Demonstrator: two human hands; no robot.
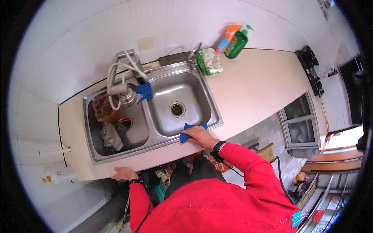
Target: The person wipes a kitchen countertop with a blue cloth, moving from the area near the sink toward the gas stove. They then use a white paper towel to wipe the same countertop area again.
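My right hand [201, 137] presses a folded blue cloth [184, 137] onto the front rim of a double-bowl stainless steel sink [164, 141], by the right bowl's near right corner. The right bowl [163, 112] holds nothing but its drain strainer [177, 109]. At the counter's front edge rests my left hand [126, 174], fingers apart, with no object in it. A second blue cloth [144, 91] hangs over the divider near the faucet [123, 88]. In the left bowl sit a brown pot of soil [105, 112] and a crumpled grey cloth or bag [111, 137].
Behind the sink's right side stand a green pump bottle [237, 43], an orange-and-blue bottle [227, 39] and a green-and-white soft packet [210, 61]. A gas stove [310, 70] is at the far right. A white pipe [55, 151] rises at the counter's left end.
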